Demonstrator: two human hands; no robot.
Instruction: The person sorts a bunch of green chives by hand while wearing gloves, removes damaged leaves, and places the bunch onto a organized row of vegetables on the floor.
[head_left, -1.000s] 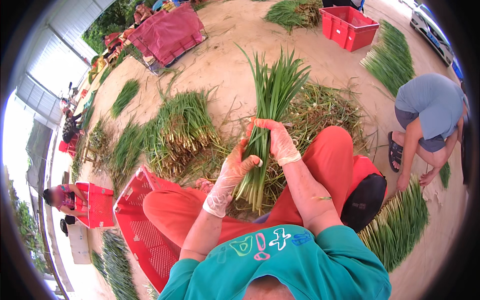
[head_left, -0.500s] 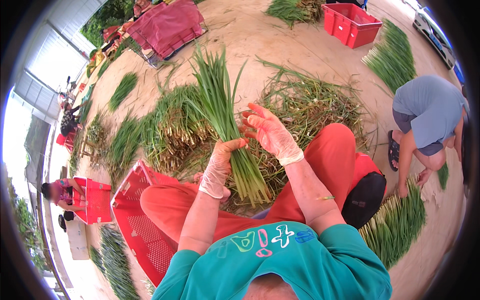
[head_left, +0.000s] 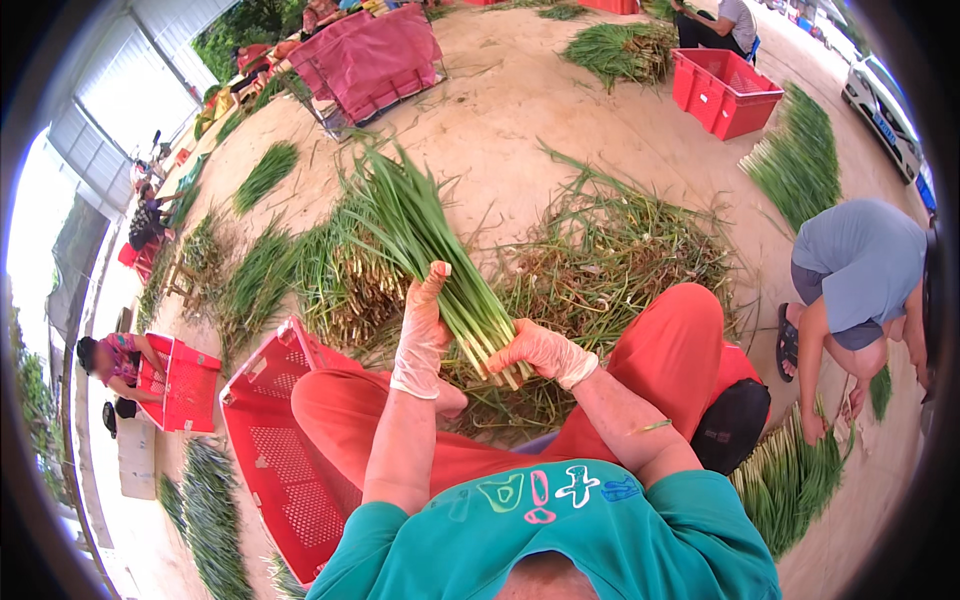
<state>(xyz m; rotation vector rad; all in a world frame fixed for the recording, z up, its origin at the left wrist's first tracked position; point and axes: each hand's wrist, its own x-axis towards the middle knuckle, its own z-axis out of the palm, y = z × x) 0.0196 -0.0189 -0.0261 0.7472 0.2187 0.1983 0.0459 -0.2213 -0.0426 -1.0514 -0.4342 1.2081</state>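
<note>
In front of my lap I hold a bunch of long green stalks (head_left: 440, 240) with flat leaves and pale cut-looking ends, like chives or green garlic. My left hand (head_left: 423, 330), in a thin whitish glove, is closed round the middle of the bunch, thumb up. My right hand (head_left: 540, 352), gloved the same way, grips the pale lower ends, its fingers partly hidden behind them. The leaves tilt up to the left. Beyond the bunch lies a heap of loose, tangled stalks and trimmings (head_left: 640, 250); left of it sits a pile of untrimmed stalks (head_left: 350, 285).
A red plastic crate (head_left: 285, 455) stands tilted by my left leg. At right a bent-over person (head_left: 860, 250) handles laid-out stalks (head_left: 795, 490). Farther off are another red crate (head_left: 725, 95), a pink-covered cart (head_left: 370, 60) and a parked car (head_left: 885, 115).
My right hand has come down from beside the leaves, where its fingers were spread, onto the pale ends. The bunch has tilted further left, and my left hand now grips higher with thumb up.
</note>
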